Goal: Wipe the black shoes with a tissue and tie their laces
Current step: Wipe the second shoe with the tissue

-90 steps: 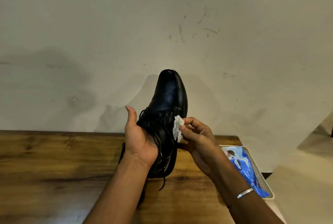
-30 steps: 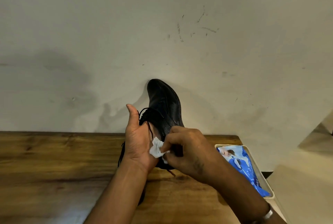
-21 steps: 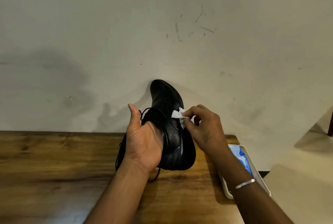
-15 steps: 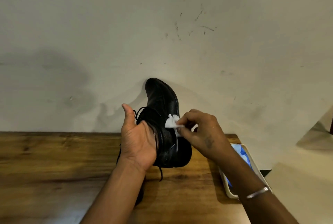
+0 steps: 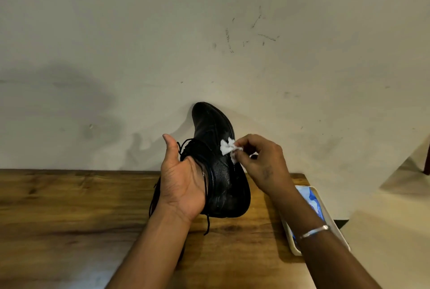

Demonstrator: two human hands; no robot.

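Wooden counter [image 5: 69, 207] runs leftward beneath a plain, scuffed wall [image 5: 209, 32]. Untied black laces [image 5: 153, 198] dangle beside and below the left hand [image 5: 183, 179]. Its grip cups the black shoe [image 5: 223, 181] at the laced throat and collar, thumb raised and fingers hidden behind the leather. The shoe is held above the counter, toe up toward the wall, sole edge to the right. A crumpled white tissue [image 5: 226, 148] touches the upper near the sole edge. The grip of the right hand [image 5: 263, 163] pinches it between thumb and fingertips. At far right a pale tray [image 5: 335, 226] holding a blue packet [image 5: 314, 200] sits near the counter's right edge, partly under the right forearm. By appearance, the shoe is stiff at the sole, pliable in the upper, glossy and probably slippery, and best taken at collar or heel. The tissue is light, limp and liable to tear. Room for turning the shoe lies left and above; tray and counter edge crowd the right side.
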